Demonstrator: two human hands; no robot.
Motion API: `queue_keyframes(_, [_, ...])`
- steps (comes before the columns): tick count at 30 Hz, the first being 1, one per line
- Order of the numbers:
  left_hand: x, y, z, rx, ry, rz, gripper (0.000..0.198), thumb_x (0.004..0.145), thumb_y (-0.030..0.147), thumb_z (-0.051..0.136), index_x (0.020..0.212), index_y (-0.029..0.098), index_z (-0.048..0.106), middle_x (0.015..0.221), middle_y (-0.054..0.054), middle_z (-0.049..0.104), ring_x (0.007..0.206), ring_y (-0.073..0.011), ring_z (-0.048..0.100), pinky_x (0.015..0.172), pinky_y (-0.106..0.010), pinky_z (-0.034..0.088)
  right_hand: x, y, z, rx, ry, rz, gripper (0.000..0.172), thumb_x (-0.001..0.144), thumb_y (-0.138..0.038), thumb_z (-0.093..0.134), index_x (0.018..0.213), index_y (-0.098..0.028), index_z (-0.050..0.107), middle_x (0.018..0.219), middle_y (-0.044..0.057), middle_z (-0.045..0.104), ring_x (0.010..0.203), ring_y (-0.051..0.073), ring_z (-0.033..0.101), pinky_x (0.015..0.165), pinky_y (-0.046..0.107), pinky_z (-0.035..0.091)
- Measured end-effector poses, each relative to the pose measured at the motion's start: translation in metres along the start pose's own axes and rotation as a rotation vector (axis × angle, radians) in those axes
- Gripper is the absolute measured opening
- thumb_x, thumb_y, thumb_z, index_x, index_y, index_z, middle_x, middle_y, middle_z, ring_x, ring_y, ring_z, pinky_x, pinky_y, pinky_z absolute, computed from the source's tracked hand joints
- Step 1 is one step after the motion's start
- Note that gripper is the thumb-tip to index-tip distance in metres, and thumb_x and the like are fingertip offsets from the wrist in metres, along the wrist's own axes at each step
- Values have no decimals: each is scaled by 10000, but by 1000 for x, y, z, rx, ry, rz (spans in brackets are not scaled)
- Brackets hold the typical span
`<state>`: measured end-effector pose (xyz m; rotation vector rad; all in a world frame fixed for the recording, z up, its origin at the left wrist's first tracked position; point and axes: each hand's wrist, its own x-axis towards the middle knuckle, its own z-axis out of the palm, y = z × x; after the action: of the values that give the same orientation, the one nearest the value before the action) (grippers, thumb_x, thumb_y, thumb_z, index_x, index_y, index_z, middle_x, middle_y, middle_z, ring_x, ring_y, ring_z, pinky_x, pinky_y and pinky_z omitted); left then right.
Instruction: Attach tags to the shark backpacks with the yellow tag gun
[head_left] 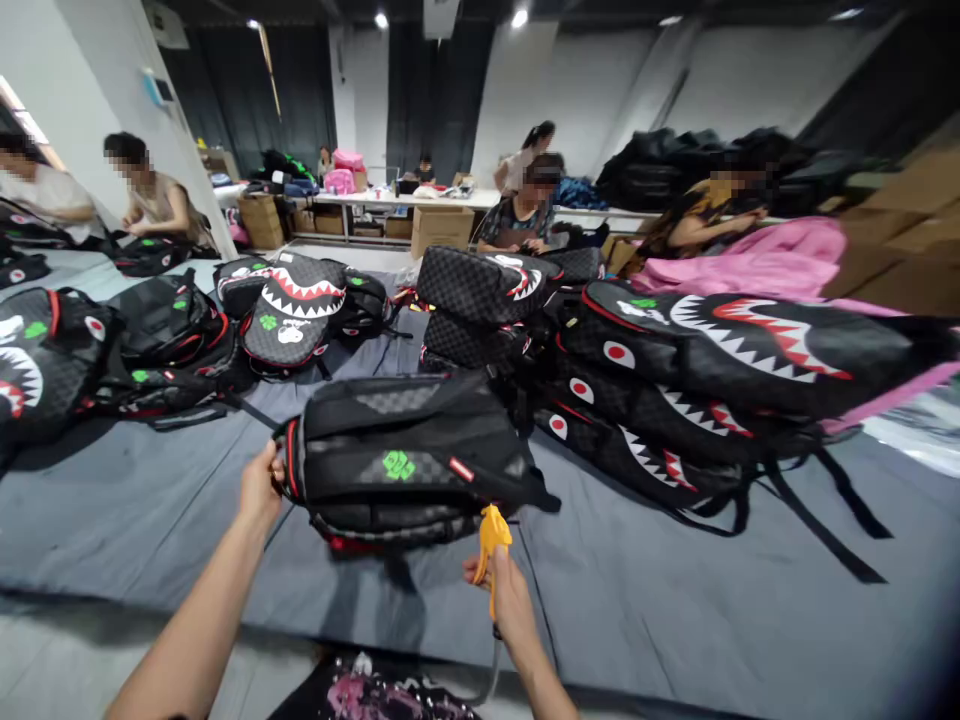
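Note:
A black checkered backpack (345, 465) with a green patch, red trim and a small red label is lifted on its side just above the table. My left hand (259, 484) grips it at the red-trimmed left end; part of the fingers is hidden behind the bag. In my right hand (511, 592) is a yellow air blow gun (493, 538), fingers wrapped round its handle. A hose (493, 672) runs down from it toward my body. The gun's nozzle end is at the bag's lower right edge; I cannot tell whether it touches.
Stacked shark-mouth backpacks (660, 365) lie to the right, their straps trailing over the grey-covered table (637, 620). More backpacks (292, 310) sit at the left and behind. Pink cloth (750, 260) and cardboard boxes (885, 230) are at far right. Several people work across the table.

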<state>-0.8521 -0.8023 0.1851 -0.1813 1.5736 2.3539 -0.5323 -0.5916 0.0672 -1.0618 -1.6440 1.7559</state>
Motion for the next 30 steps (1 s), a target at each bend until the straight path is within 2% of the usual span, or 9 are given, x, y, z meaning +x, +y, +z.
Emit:
queue_keyframes(3, [-20,-79,-45,418,247,-198,187,907,287,479,869,155,606,689,-45,617,624,-175,619,578,-296,528,-14,13,-26,-140,-71,111,798,692,-918,395,872,-180,638,801,113,696,713,268,662,721,407,539])
queue_keyframes(6, [-50,-108,-68,897,267,164,453,891,374,513,1258,112,554,1268,-200,602,1253,-331,529,1018,-499,453,-35,19,-50,-239,-179,160,765,730,-886,393,932,-187,628,796,92,690,691,244,651,714,390,531])
queue_keyframes(10, [-53,-102,-42,1391,-199,757,807,878,537,546,1530,155,261,1618,-185,178,1497,-335,161,1183,-512,237,-61,-1,-87,-296,-338,334,784,720,-889,400,967,-176,612,754,71,685,642,218,642,669,359,518])
queue_keyframes(13, [-30,-105,-15,1623,-512,714,910,814,547,654,1551,232,225,1635,-182,99,1488,-379,167,1141,-530,285,-82,-27,-116,-372,-361,429,737,756,-861,400,876,-167,616,761,78,687,621,198,646,633,323,487])
queue_keyframes(17, [-9,-123,-5,1808,-614,671,896,804,507,690,1542,221,270,1582,-234,252,1419,-398,319,1087,-523,335,-118,-57,-140,-377,-250,584,728,759,-868,384,789,-177,614,729,78,681,603,197,654,624,312,483])
queue_keyframes(20, [-5,-130,-9,1780,-611,762,839,833,467,664,1533,185,297,1525,-236,365,1360,-387,390,1041,-503,386,-133,-74,-125,-285,-244,523,746,744,-871,396,755,-166,640,755,102,687,683,212,663,710,331,510])
queue_keyframes(24, [3,-120,-16,1532,-647,737,570,922,365,529,1449,164,444,1427,-185,510,1265,-322,504,1034,-459,416,-110,-92,-66,-374,-240,365,727,759,-859,375,770,-176,624,747,98,684,693,210,646,703,332,516])
queue_keyframes(26, [11,-111,-23,1272,-680,531,471,960,425,430,1336,167,549,1281,-150,633,1132,-264,613,986,-414,468,-81,-102,-35,-473,-212,272,664,780,-833,381,826,-202,582,702,65,666,623,196,625,616,309,499])
queue_keyframes(30, [27,-99,-52,732,-729,-91,684,875,729,352,1019,122,630,865,-125,735,700,-197,696,660,-327,551,-11,-127,7,-656,-75,174,538,880,-716,326,893,-215,522,624,42,634,539,190,620,545,297,489])
